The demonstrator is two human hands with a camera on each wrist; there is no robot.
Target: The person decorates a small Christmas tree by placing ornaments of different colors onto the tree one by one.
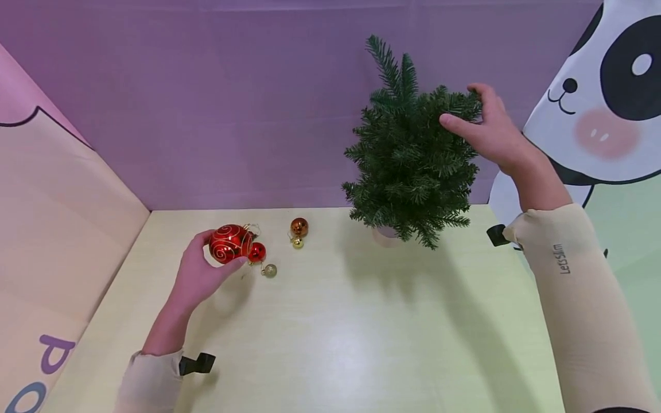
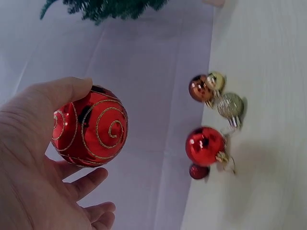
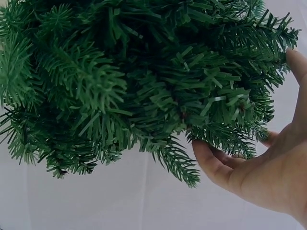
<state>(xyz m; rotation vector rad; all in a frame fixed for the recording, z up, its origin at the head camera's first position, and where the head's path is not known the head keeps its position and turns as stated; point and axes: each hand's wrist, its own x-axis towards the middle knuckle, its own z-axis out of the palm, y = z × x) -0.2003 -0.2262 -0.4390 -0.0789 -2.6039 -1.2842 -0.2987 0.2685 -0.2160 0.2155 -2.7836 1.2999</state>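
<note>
My left hand [image 1: 203, 275] grips a large red ornament ball [image 1: 227, 244] with gold glitter swirls. In the left wrist view that ball sits between thumb and index finger, the other fingers loosely bent below it. A green artificial Christmas tree [image 1: 415, 158] stands at the back right of the table. At its upper right side my right hand [image 1: 493, 129] holds the outer branches, thumb in front and fingers around the tips. In the right wrist view foliage hides part of the fingers.
On the table [image 1: 320, 332] near the left hand lie a smaller red ball [image 2: 205, 146], a dark red one [image 2: 199, 171] and a glittery pale ball [image 1: 269, 270]. A copper ball [image 1: 299, 226] and a small gold ball [image 1: 297, 242] lie farther back. A purple backdrop [image 1: 248, 109] hangs behind.
</note>
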